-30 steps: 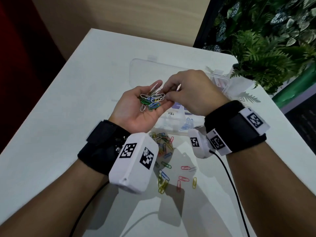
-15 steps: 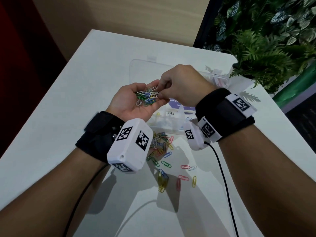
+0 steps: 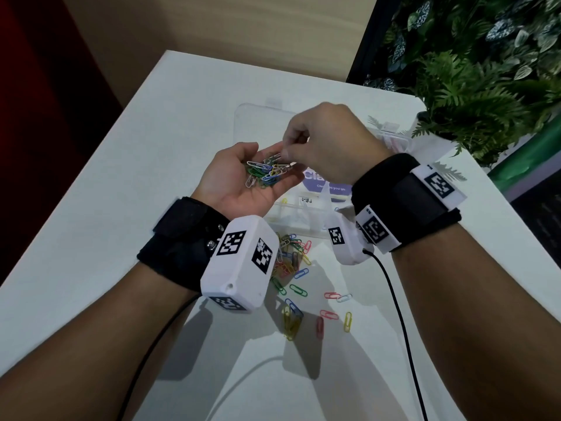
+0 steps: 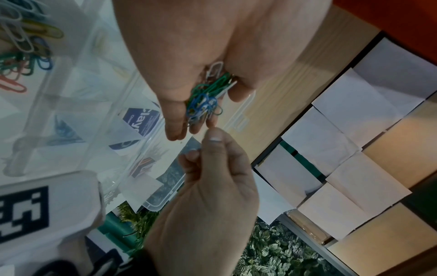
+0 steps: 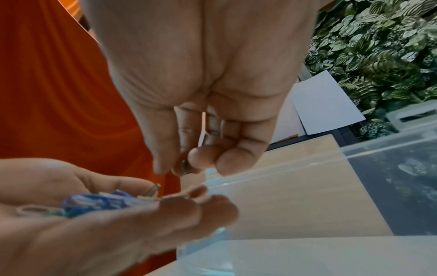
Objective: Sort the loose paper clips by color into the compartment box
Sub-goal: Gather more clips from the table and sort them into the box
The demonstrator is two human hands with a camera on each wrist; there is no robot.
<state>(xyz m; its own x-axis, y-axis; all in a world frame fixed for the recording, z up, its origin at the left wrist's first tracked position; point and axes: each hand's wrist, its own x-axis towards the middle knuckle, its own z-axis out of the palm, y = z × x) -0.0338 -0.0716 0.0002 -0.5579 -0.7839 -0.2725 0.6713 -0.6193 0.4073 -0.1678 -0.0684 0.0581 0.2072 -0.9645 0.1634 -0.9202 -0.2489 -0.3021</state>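
Loose clips [image 3: 299,281]: mixed colours, strewn on the white table [image 3: 91,238] at 6 o'clock of the box, nearest the wearer; unsorted.
Left hand [image 3: 239,180]: palm up, fingers half curled, cupping a handful of clips [image 3: 267,173], green, blue, white and yellow.
Right hand [image 3: 329,141]: at 3 o'clock of the left palm, thumb and forefinger pinched on what looks like one clip; colour unclear.
Compartment box [image 3: 297,212]: clear plastic, lid open, under and beyond both hands; red clips [image 4: 141,165] in one cell, blue clips [image 4: 62,133] in another.
Plants [image 3: 485,71]: at 2 o'clock, far edge.
Progress: judged early; most clips remain outside the box.
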